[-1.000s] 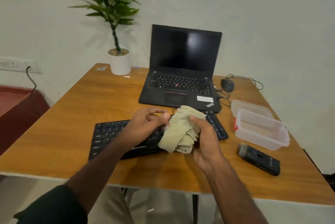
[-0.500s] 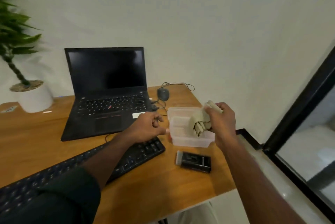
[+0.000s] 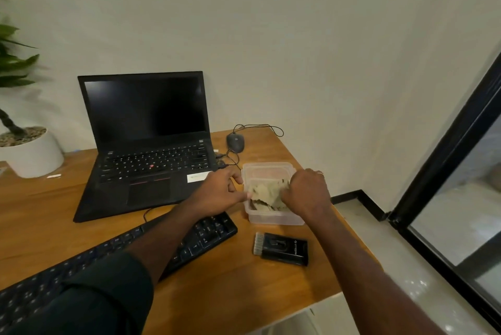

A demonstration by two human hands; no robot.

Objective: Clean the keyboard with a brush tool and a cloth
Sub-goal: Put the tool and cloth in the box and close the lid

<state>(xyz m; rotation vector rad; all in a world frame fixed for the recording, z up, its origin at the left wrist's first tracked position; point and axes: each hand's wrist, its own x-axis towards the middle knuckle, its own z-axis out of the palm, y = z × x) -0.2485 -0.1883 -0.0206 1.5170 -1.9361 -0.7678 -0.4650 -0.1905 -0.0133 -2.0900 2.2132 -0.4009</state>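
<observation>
So where I'm at: my right hand is down inside the clear plastic rectangular tub near the right edge of the wooden desk, and the pale beige cloth sits crumpled in the bottom of it. The fingers are curled down onto the cloth, but from the head cam I honestly can't tell if they're gripping it or just resting on top, since the back of the hand hides the tips. My left hand is at the tub's left wall, thumb and fingers loosely bent and touching the rim, looks like it's steadying the thing more than holding it.

My read is this is the cloth-in-the-tub step: stowing it, or maybe wetting it, can't say which. The black full-size keyboard lies diagonally under my left forearm, just beside the tub. The black flat brush tool with a grey bristle strip is lying on the desk right in front of the tub, untouched.

Next up, I figure the right hand comes out of the tub and goes for either the brush or the cloth. The tub is light and close to the desk edge, so I'd keep the left hand bracing it. The brush is flat, so it'll need a pinch on its long sides.
</observation>
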